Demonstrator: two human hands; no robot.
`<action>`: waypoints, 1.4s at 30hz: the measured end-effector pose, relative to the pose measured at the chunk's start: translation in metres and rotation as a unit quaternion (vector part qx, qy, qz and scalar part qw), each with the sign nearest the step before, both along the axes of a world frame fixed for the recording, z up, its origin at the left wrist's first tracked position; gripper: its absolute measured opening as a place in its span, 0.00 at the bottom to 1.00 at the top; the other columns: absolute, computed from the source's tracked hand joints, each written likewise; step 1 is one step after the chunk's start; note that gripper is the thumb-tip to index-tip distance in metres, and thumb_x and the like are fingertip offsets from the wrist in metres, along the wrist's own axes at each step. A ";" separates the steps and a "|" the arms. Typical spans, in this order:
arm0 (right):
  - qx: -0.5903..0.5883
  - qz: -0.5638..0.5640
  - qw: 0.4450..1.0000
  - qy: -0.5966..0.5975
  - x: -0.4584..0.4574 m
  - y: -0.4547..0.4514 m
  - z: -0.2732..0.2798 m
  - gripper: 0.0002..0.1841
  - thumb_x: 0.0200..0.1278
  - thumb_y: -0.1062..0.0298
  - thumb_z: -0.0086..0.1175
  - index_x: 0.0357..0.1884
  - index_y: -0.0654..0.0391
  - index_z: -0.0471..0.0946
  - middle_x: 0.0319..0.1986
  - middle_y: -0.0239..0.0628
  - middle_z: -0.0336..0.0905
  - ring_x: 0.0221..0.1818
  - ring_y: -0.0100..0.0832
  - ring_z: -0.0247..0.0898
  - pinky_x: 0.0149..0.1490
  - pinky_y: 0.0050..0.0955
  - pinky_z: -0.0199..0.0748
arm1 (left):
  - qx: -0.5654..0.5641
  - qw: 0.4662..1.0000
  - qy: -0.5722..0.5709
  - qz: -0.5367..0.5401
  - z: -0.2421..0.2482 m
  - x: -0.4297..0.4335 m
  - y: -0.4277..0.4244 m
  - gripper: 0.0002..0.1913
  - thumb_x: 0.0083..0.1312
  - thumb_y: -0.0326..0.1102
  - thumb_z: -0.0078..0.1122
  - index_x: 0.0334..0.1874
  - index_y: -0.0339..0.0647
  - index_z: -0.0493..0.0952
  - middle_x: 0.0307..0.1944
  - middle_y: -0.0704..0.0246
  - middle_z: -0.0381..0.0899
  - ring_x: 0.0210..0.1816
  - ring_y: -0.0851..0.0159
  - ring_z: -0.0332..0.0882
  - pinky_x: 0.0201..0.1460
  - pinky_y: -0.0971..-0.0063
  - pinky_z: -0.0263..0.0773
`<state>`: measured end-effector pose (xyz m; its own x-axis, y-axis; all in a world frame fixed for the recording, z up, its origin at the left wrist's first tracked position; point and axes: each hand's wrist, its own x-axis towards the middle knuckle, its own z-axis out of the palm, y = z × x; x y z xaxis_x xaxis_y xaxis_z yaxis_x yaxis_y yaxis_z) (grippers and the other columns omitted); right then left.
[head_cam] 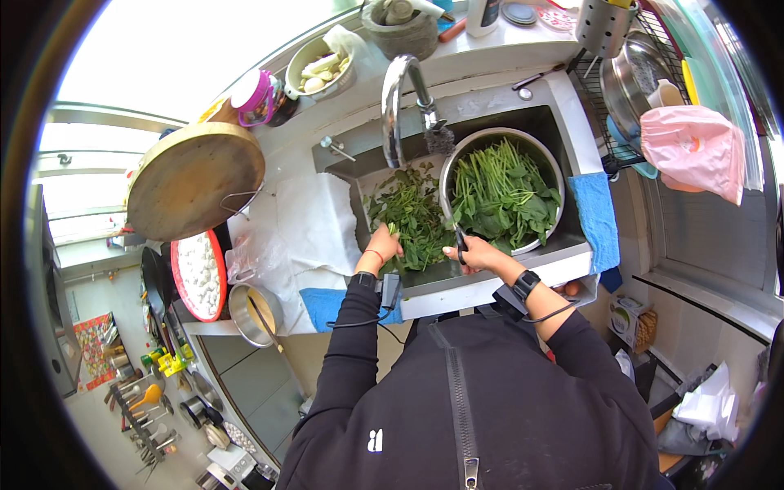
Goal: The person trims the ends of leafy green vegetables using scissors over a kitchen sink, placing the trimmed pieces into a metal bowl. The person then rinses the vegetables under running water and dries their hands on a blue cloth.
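My left hand (383,244) grips some green stems at the near left of a loose heap of leafy greens (416,214). This heap lies in the left part of the steel sink (545,119). A tool with a black handle (460,240) is in my right hand (478,252), its metal end pointing away from me. Whether it is scissors or a knife, I cannot tell. Just beyond that hand, a round steel basin (554,162) in the sink's right part holds long-stemmed leafy greens (502,190). The chrome faucet (392,104) arches over the sink.
Left of the sink lie a white cloth (312,214), a red-rimmed tray of white pieces (197,275) and a steel pot (236,306). A round wooden board (196,184) leans behind. Blue cloths (594,214) drape the counter edge. A stone mortar (398,30) stands on the sill.
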<state>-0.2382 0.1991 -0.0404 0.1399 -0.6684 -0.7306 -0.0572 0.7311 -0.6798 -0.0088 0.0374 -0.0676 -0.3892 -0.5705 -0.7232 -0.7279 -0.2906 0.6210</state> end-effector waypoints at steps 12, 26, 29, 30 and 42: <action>-0.048 -0.191 0.977 0.079 -0.015 0.029 0.007 0.29 0.60 0.41 0.62 0.34 0.62 0.71 0.23 0.32 0.74 0.20 0.23 0.72 0.28 0.24 0.73 | 0.130 0.960 0.180 0.171 0.026 -0.070 0.002 0.08 0.74 0.29 0.41 0.51 0.35 0.64 0.25 0.69 0.68 0.22 0.66 0.68 0.32 0.64 0.79; -0.122 -0.303 0.924 0.197 -0.032 0.053 0.018 0.22 0.64 0.49 0.61 0.34 0.61 0.70 0.18 0.30 0.71 0.18 0.23 0.69 0.27 0.25 0.69 | -0.127 0.987 0.094 -0.024 -0.037 -0.151 0.029 0.22 0.65 0.36 0.61 0.57 0.31 0.71 0.47 0.60 0.81 0.48 0.59 0.79 0.55 0.69 0.72; -0.129 -0.183 0.932 0.284 -0.011 0.044 0.014 0.24 0.60 0.46 0.63 0.37 0.60 0.72 0.24 0.39 0.76 0.28 0.36 0.76 0.36 0.34 0.72 | 0.086 0.993 0.068 0.051 -0.046 -0.105 0.031 0.10 0.68 0.34 0.57 0.43 0.34 0.78 0.36 0.67 0.81 0.35 0.68 0.78 0.39 0.74 0.75; -0.121 -0.153 0.933 0.302 -0.002 0.042 0.012 0.25 0.60 0.45 0.63 0.38 0.60 0.71 0.25 0.43 0.77 0.29 0.42 0.76 0.37 0.37 0.72 | 0.096 0.992 0.059 0.056 -0.054 -0.087 0.033 0.08 0.68 0.32 0.55 0.41 0.34 0.77 0.33 0.68 0.80 0.33 0.69 0.77 0.36 0.75 0.75; -0.181 -0.073 0.864 0.464 0.024 0.035 -0.005 0.27 0.57 0.42 0.62 0.40 0.58 0.69 0.26 0.48 0.78 0.31 0.54 0.75 0.37 0.47 0.71 | -0.343 0.938 -0.047 0.010 -0.106 -0.015 -0.036 0.19 0.64 0.31 0.55 0.58 0.41 0.74 0.56 0.55 0.75 0.57 0.49 0.73 0.58 0.57 0.69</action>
<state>-0.2139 0.2338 -0.0454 -0.4996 -0.8373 -0.2223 -0.6258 0.5262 -0.5757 -0.0236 0.0014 -0.1735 -0.3252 -0.9214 -0.2130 -0.7880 0.1395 0.5997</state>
